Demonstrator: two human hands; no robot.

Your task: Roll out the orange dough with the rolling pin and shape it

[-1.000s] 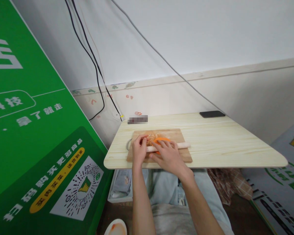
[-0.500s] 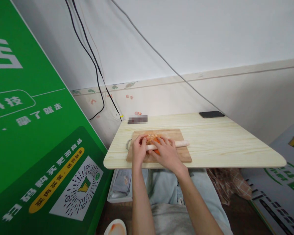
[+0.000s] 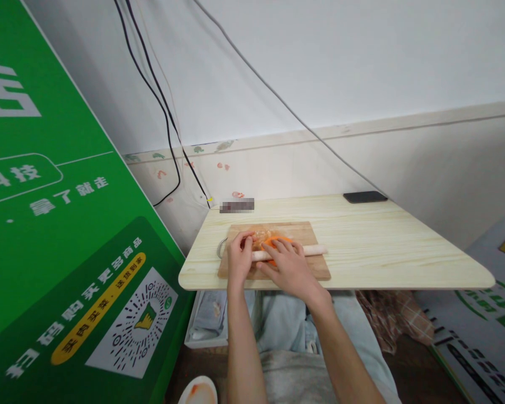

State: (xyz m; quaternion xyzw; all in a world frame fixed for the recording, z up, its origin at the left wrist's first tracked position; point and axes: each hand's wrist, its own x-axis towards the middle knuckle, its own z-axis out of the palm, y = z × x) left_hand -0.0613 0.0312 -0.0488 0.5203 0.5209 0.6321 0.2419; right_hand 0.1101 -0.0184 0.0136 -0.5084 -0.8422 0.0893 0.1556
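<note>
A pale wooden rolling pin (image 3: 315, 250) lies crosswise over a clear plastic bag (image 3: 266, 234) holding something orange. Both rest on a wooden cutting board (image 3: 315, 270). My left hand (image 3: 239, 259) is closed at the pin's left end, which it hides, with its thumb and fingertips curled together beside the bag. Across the middle of the pin lies my right hand (image 3: 287, 261), fingers over the far side onto the orange part and thumb on the near side. The pin's right end sticks out past the board.
The board sits at the front of a light wood table (image 3: 387, 247). A black phone (image 3: 365, 197) lies at the back right, a blurred-out object (image 3: 237, 206) at the back left. Cables hang along the wall. Below stand a white box (image 3: 208, 317) and a stained white dish (image 3: 198, 391).
A little more of the orange part shows beyond my right fingers. My right hand and the pin have shifted very slightly right, along with the whole view; my left hand stays at the pin's end.
</note>
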